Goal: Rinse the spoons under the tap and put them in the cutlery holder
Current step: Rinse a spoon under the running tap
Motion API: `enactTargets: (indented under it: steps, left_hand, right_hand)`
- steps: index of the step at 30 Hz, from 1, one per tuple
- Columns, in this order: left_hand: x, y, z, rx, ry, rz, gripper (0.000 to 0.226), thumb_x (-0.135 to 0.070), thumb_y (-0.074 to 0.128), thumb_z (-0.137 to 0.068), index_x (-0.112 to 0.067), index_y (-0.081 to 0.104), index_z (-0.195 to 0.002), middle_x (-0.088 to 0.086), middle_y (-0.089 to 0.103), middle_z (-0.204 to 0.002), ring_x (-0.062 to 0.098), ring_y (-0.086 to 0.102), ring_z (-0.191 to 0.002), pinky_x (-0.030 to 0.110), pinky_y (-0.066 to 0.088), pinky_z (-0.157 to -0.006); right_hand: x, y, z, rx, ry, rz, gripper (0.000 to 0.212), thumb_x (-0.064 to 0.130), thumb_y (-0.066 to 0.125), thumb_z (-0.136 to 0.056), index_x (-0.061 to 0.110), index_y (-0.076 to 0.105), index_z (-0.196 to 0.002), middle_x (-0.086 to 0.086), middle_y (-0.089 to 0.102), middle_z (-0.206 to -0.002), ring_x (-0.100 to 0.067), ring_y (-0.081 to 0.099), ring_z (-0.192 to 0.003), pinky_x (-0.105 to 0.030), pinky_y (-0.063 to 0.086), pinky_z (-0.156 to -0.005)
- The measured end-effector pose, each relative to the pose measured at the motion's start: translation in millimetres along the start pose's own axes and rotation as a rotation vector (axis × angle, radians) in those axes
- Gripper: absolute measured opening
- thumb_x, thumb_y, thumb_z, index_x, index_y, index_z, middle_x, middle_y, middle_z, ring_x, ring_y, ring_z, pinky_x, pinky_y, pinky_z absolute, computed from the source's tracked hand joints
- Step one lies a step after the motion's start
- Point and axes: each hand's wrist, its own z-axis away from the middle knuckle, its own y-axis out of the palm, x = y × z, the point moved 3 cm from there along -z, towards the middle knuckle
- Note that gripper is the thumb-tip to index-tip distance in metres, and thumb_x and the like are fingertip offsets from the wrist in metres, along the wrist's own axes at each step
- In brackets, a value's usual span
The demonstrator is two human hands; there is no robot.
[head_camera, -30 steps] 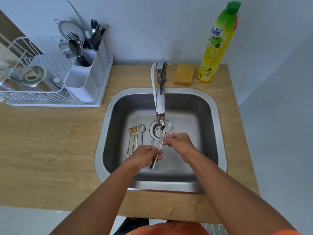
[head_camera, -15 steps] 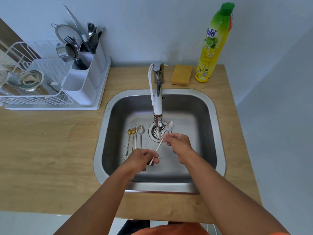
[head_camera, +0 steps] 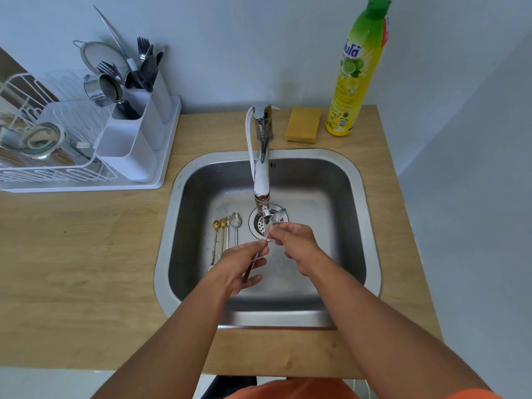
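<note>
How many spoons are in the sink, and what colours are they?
Gold spoons lying in the sink: 2
Silver spoons lying there: 2, the second partly hidden
Silver spoon held under the tap: 1
Total: 5

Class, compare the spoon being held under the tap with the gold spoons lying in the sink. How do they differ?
The held spoon is silver; the gold spoons are gold-coloured. The held spoon is lifted, gripped by the left hand at the handle and the right hand near the bowl; the gold spoons lie untouched on the sink floor. The held spoon sits at the tap outlet; the gold spoons lie to its left. Both have long, thin handles.
</note>
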Motion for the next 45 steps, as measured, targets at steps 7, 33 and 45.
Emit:
enactTargets:
  steps: [7,33,45]
  left_hand:
    - [-17,15,-6,-0.055,0.137,-0.084,0.033,-0.052,0.080,-0.085,-0.021,0.079,-0.095,-0.008,0.081,-0.084,0.011,0.074,-0.087,0.034,0.057,-0.072]
    - [20,2,8,0.228,0.169,-0.100,0.038,-0.047,0.053,-0.105,-0.018,0.077,-0.111,-0.003,0.076,-0.091,0.013,0.071,-0.087,0.034,0.056,-0.081]
    - [1,-46,-35,-0.412,0.319,-0.616,0.027,-0.031,0.069,-0.092,-0.029,0.073,-0.066,-0.007,0.074,-0.070,0.016,0.068,-0.065,0.033,0.056,-0.068]
  right_hand:
    - [-1,-7,-3,-0.021,-0.032,-0.044,0.016,0.026,0.074,-0.094,0.014,0.080,-0.102,0.013,0.076,-0.077,0.007,0.064,-0.064,-0.008,0.043,-0.051]
    - [6,-9,-6,-0.067,0.052,-0.011,0.018,0.030,0.075,-0.091,0.015,0.079,-0.098,0.003,0.078,-0.091,-0.009,0.056,-0.075,-0.022,0.041,-0.057]
    - [-17,-47,-42,-0.302,0.101,0.448,0.023,0.022,0.072,-0.082,0.021,0.074,-0.059,0.005,0.075,-0.075,-0.020,0.069,-0.075,-0.026,0.051,-0.069]
